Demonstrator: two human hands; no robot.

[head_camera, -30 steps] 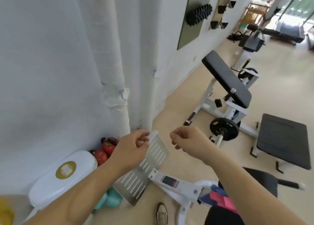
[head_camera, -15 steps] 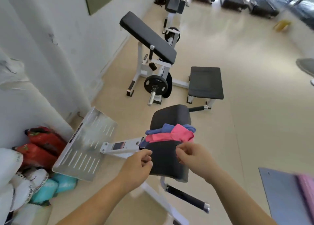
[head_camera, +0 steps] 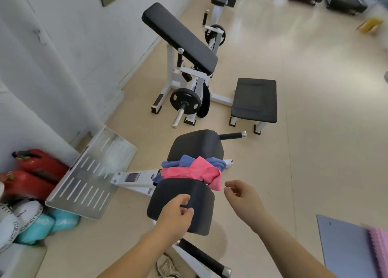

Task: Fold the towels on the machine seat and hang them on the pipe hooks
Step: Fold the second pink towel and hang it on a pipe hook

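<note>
Pink towel [head_camera: 201, 171], blue towel [head_camera: 184, 162]: soft cloth. Seat pad [head_camera: 184, 202]: matt black. Footplate [head_camera: 92, 172]: brushed metal.

I have one view, worn on the head. It faces forward and down, close above the machine seat [head_camera: 201, 210].

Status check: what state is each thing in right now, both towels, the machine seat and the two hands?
pink towel: crumpled, unfolded, lying over the blue one.
blue towel: crumpled, unfolded, partly under the pink one.
machine seat: bears both towels at its rear edge.
left hand: fingers loosely curled, holding nothing, over the seat's front.
right hand: loosely curled, holding nothing, just short of the pink towel.
</note>
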